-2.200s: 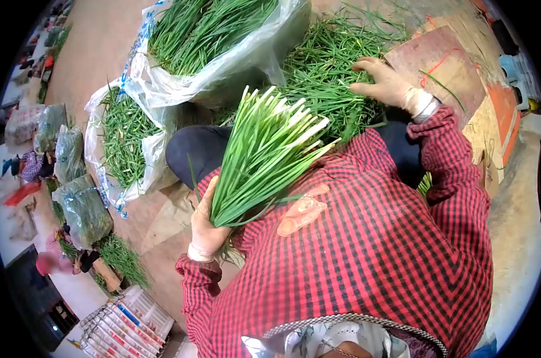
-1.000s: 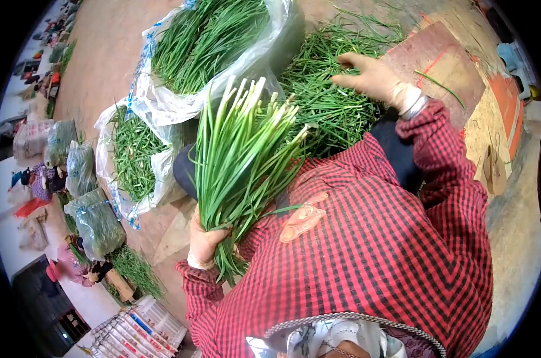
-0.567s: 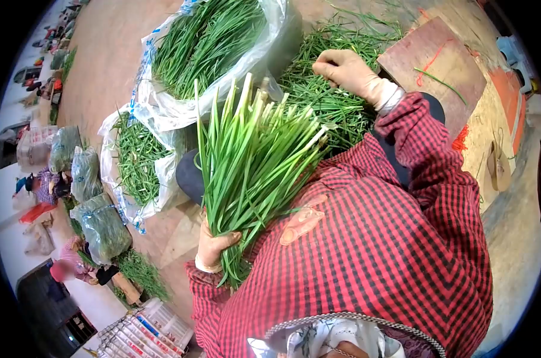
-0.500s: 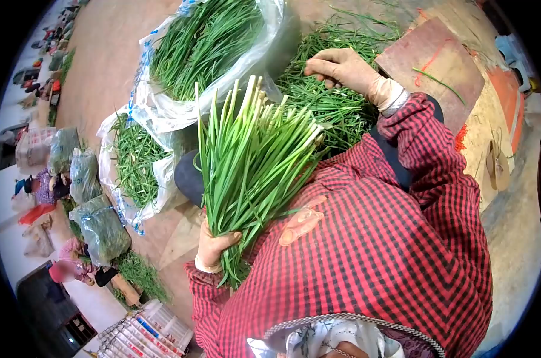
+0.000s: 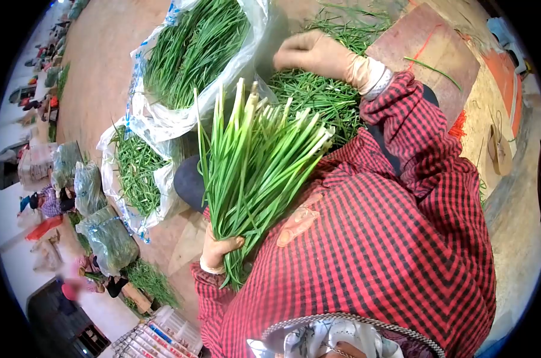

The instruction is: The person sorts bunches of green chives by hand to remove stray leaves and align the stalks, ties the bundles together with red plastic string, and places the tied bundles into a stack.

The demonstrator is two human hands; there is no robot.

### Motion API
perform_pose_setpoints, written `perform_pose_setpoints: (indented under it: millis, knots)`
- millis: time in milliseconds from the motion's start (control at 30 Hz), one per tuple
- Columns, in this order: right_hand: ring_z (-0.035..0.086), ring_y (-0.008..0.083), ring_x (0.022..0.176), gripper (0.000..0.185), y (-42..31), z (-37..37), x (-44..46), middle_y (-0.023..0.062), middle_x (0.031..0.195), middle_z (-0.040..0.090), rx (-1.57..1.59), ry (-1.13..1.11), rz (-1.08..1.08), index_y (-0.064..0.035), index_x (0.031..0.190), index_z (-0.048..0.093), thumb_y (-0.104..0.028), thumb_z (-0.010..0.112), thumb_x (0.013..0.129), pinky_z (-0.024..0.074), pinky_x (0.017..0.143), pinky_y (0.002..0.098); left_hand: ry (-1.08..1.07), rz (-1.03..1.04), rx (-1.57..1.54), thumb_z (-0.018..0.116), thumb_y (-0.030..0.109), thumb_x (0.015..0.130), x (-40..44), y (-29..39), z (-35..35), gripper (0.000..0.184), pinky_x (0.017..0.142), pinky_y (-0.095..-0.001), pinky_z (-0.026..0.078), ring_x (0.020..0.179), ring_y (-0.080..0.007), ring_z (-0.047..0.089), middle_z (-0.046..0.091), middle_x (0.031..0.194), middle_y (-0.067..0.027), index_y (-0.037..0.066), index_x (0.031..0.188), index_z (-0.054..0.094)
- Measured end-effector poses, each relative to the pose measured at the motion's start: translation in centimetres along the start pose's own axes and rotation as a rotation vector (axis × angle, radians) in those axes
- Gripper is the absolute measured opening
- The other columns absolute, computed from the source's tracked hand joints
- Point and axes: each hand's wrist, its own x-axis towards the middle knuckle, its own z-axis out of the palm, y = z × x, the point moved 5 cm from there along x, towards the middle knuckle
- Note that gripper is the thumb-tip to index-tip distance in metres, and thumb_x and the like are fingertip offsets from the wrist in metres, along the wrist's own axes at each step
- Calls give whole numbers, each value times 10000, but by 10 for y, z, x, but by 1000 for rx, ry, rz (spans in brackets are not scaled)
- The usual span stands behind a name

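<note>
My left hand (image 5: 220, 246), in a thin pale glove, is closed round the leafy lower end of a thick bunch of garlic chives (image 5: 252, 161). The pale cut stem ends fan out away from me, toward the top of the view. Beyond them my right hand (image 5: 318, 56), gloved as well, hovers by the loose pile of chives (image 5: 324, 98). Its fingers bend down to the left and are smeared by motion, so whether they hold anything is unclear.
A large plastic bag (image 5: 246, 36) full of chives stands ahead, with a smaller bag (image 5: 142, 170) of trimmings at its left. On the right lie a brown board (image 5: 426, 51) and a sandal (image 5: 498, 149). Farther left are filled bags (image 5: 109, 238) and other people.
My right hand has moved left toward the large bag and slightly up. The left hand keeps its grip on the chives, nearly still. The whole view has shifted slightly.
</note>
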Motion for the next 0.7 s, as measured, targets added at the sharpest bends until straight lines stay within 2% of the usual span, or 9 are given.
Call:
perform_pose_setpoints:
  millis: [67,100,233,333,400,467,567,633,700]
  knots:
    - [639,139,828,309,-7,17,-8,60,933,708,-386,-168,-167,-41,1056,696,-281,696,862,515,792,264,-19,-21,27,685,-55,647,3,-5,-9,505,673,-243,498,752,-127,620,675,933,-49,-9,1141,595]
    - [640,170,917,341,-11,28,-16,88,1007,712,-254,-300,-104,-49,1089,692,-300,709,859,492,875,290,-34,-17,25,682,-60,647,4,-6,-9,501,686,-247,504,762,-128,624,675,934,-50,-10,1137,597]
    - [630,138,780,272,-7,47,-21,52,869,711,-76,-350,-120,-37,1055,691,-253,681,891,506,774,294,-31,-62,16,674,-74,645,2,-1,-2,489,726,-260,519,796,-138,634,673,934,-52,-14,1125,600]
    - [617,129,729,262,-5,35,-22,32,790,689,-87,-330,-159,-26,1017,689,-259,665,899,506,721,294,-56,-3,56,671,-84,642,2,2,-2,481,737,-262,520,802,-145,637,671,927,-55,-16,1113,602]
    - [617,112,749,232,1,11,-19,28,875,692,-314,-160,-279,-39,1052,688,-230,642,929,511,744,265,-44,29,97,675,-80,637,2,-2,-11,497,739,-266,520,812,-146,636,671,937,-56,-15,1123,597]
    - [624,123,752,269,17,-29,-17,34,880,694,-354,78,-125,-46,1053,688,-278,641,926,514,735,271,-34,65,138,680,-77,632,1,1,-11,512,742,-270,520,823,-147,636,671,947,-57,-13,1133,592]
    - [644,166,874,355,71,-99,-18,66,968,701,-427,322,76,-50,1088,678,-358,637,916,511,802,305,-27,18,133,704,-8,644,-2,3,-12,544,738,-266,507,840,-140,628,670,990,-59,-14,1171,570]
    - [613,216,1060,435,54,-93,-34,112,1123,671,-652,280,53,-54,1117,667,-429,630,900,470,925,325,2,40,88,704,1,648,-2,9,-2,523,736,-264,504,827,-140,628,673,982,-59,-17,1156,579]
    - [486,276,1256,481,33,-50,-45,167,1312,558,-536,50,-1,-38,1129,658,-444,653,870,366,1067,365,26,42,-3,703,-5,653,1,10,1,488,732,-266,504,806,-138,630,680,965,-61,-21,1129,596]
